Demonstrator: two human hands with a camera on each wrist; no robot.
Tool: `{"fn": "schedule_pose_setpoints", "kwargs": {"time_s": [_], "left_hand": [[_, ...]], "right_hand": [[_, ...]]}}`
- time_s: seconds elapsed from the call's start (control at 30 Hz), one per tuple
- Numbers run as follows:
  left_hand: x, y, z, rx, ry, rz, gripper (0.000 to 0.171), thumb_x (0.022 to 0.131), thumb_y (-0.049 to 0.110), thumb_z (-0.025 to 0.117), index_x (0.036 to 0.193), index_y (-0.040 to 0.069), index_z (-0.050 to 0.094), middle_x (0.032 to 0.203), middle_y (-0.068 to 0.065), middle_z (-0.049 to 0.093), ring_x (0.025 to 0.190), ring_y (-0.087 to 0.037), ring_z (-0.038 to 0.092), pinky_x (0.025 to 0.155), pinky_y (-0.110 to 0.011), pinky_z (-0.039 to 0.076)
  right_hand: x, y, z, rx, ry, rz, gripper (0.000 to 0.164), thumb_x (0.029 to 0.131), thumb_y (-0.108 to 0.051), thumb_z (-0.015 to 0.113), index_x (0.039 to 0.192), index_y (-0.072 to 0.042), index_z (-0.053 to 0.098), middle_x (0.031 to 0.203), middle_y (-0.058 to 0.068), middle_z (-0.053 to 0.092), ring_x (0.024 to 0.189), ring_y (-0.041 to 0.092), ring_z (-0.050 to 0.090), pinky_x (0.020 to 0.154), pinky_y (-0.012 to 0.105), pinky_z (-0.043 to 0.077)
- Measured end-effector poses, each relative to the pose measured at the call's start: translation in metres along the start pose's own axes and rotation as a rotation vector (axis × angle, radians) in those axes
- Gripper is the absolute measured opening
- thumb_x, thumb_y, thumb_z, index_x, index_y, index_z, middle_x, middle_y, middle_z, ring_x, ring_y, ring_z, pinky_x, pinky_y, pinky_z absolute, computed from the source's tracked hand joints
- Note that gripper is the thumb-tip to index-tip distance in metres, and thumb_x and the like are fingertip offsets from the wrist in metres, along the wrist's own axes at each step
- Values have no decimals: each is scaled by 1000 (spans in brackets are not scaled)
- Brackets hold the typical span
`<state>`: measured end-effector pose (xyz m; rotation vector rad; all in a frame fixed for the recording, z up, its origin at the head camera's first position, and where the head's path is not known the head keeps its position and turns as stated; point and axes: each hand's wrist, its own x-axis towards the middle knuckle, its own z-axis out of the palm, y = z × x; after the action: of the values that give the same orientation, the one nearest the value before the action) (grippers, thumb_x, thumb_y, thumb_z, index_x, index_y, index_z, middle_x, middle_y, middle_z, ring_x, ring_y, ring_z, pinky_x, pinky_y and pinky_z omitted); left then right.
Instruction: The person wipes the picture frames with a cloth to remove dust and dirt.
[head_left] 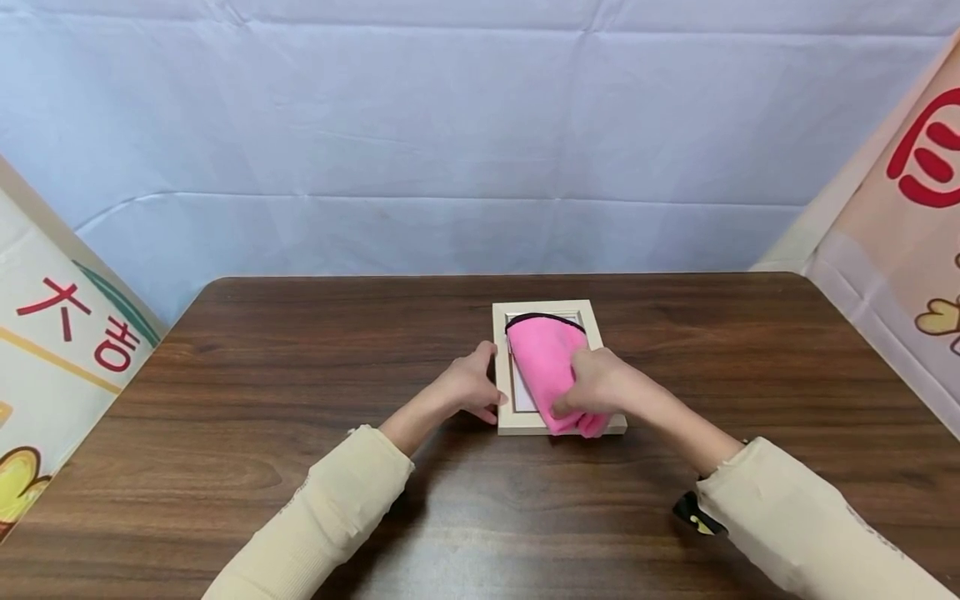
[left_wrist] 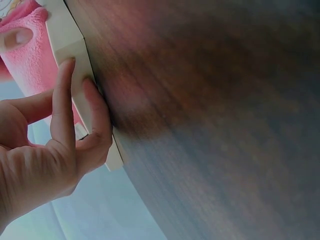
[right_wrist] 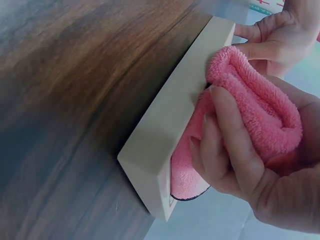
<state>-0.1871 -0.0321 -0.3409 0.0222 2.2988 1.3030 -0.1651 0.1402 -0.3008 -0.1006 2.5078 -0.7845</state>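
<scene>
A cream picture frame [head_left: 506, 423] lies flat on the wooden table, and a folded pink cloth [head_left: 542, 358] with a dark edge covers much of its front. My right hand [head_left: 600, 385] grips the bunched cloth against the frame's face; fluffy pink folds [right_wrist: 260, 107] bulge between thumb and fingers in the right wrist view. At the left side of the frame, my left hand [head_left: 472, 383] holds its edge. The left wrist view shows left fingers [left_wrist: 62, 110] bent along the frame's outer side [left_wrist: 75, 50]. Part of the frame's inner panel is hidden under the cloth.
The dark wooden table [head_left: 300, 350] extends around the frame on all sides. A pale cloth backdrop [head_left: 420, 133] hangs behind its far edge, with printed sheets [head_left: 67, 333] at the left and right. A small black item [head_left: 697, 512] shows beside the right sleeve.
</scene>
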Motion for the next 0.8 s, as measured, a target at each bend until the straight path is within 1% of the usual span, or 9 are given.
{"fn": "schedule_pose_setpoints", "kwargs": {"time_s": [0.1,0.2,0.3,0.4,0.53,0.7,0.8], "left_hand": [[0,0,0,0,0,-1,70,77,-14,62,135,6,30,119,-30,40,54,-23,61,49,-28,55],[0,0,0,-7,1,-1,70,76,-15,62,135,5,30,119,-30,40,55,-22,59,49,-28,55],[0,0,1,-12,4,-1,70,76,-15,62,135,5,30,117,-29,41,55,-22,59,49,-28,55],[0,1,0,-8,6,0,70,76,-15,62,135,5,30,115,-30,42,55,-23,59,49,-28,55],[0,2,0,-5,6,-3,70,76,-15,62,135,4,30,114,-29,43,55,-22,59,49,-28,55],[0,1,1,-13,3,-11,71,76,-15,62,136,5,29,117,-30,41,54,-23,59,49,-28,55],[0,1,1,-17,1,-13,71,76,-16,61,136,5,29,119,-31,40,53,-23,60,49,-28,55]], "right_hand": [[-3,5,-2,-33,13,-17,23,72,-10,69,74,2,49,65,14,58,48,17,61,47,28,54],[-7,11,-5,-39,23,-17,26,72,-11,69,79,3,48,68,14,56,48,17,61,47,28,54],[-11,17,-7,-3,27,-8,30,72,-10,69,86,4,47,74,15,54,49,17,62,47,29,54],[-15,23,-9,8,39,-15,33,71,-10,69,89,5,47,76,15,53,49,17,62,48,29,54],[-19,28,-10,-12,53,-35,32,71,-11,70,88,5,48,75,14,53,48,16,61,48,28,54],[-20,28,-11,2,54,-44,31,71,-9,71,87,6,48,75,15,53,49,17,61,47,29,54],[-18,27,-12,-53,60,-56,32,71,-12,72,86,5,49,74,13,53,51,15,60,48,27,53]]}}
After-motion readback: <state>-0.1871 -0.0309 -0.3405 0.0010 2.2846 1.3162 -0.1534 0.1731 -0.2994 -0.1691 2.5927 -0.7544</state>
